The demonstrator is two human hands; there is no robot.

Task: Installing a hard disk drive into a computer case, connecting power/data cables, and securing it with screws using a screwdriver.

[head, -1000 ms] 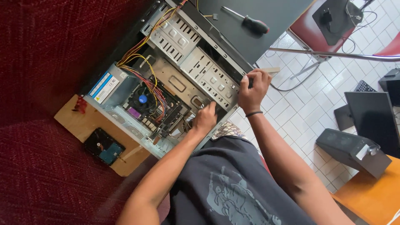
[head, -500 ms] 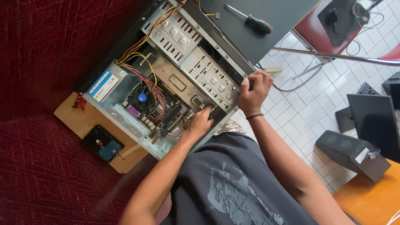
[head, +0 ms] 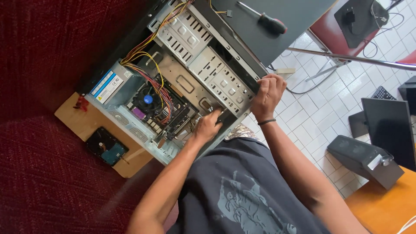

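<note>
An open desktop computer case point(head: 216, 80) lies on its side on a wooden board point(head: 78, 117). Inside are a motherboard point(head: 175, 113) with a blue-capped fan point(head: 148, 99), bundled coloured wires point(head: 149, 65) and a power supply point(head: 108, 84). My left hand point(head: 208, 126) reaches into the case beside the drive cage, fingertips at the metal near the motherboard's edge; whether it holds anything is hidden. My right hand point(head: 268, 93), with a black wristband, grips the case's front frame edge.
A screwdriver point(head: 268, 19) rests on the grey side panel point(head: 255, 41) behind the case. A bare hard drive point(head: 106, 146) lies on the board. On the tiled floor are a monitor point(head: 390, 125), a black box point(head: 364, 158), a keyboard point(head: 383, 92) and a red chair point(head: 325, 30).
My left hand has shifted slightly inside the case. My right hand keeps its grip on the frame edge.
</note>
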